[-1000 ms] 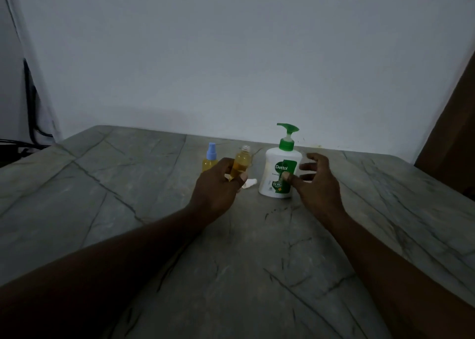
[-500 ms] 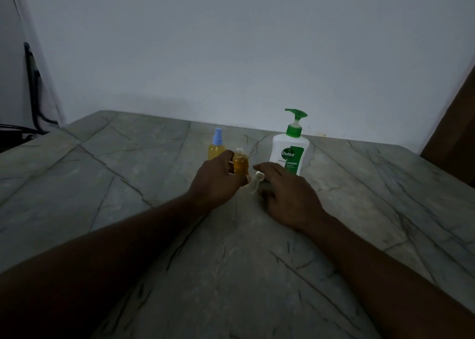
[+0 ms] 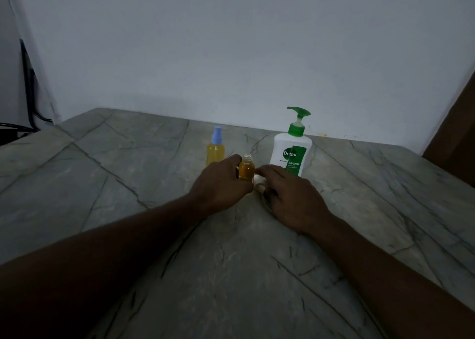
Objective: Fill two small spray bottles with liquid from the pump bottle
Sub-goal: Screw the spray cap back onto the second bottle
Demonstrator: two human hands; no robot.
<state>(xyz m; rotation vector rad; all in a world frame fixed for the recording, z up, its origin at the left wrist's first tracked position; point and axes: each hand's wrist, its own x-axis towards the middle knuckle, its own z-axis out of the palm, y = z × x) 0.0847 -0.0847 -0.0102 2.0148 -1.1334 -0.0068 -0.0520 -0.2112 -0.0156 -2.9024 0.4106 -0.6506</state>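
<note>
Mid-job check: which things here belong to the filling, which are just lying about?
Job: pump bottle, capped spray bottle, open spray bottle held by left hand, white spray head in right hand.
Lying about: dark cables by the left wall, brown panel at right edge.

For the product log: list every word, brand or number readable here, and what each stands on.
"Dettol": on the green label of the pump bottle.
"ORIGINAL": same label, just below.
Finer print under that: too small to read.
The capped spray bottle and the open spray bottle: no text visible.
</note>
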